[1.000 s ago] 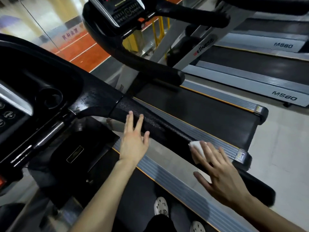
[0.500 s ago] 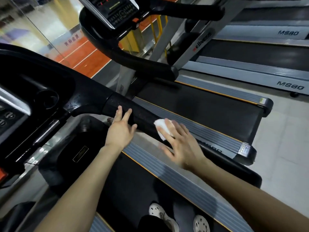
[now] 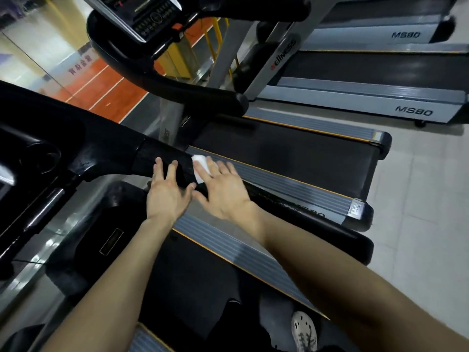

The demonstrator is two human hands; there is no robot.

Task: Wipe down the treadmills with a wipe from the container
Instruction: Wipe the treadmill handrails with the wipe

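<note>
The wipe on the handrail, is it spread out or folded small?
Folded small: the wipe is a compact white pad pressed on the handrail by the flat right hand.

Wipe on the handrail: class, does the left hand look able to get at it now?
Probably yes: the left hand rests on the handrail right beside the wipe, with nothing between them, though the right hand lies flat over part of it.

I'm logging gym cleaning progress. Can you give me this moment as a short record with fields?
surface: near treadmill's black handrail
right hand: fingers straight, pressing the wipe on the handrail
left hand: flat on the handrail beside the right hand, holding nothing
wipe: white, partly hidden under the fingers
nearby: neighbouring treadmill; beyond it a treadmill marked MS80
container: not in view
</note>
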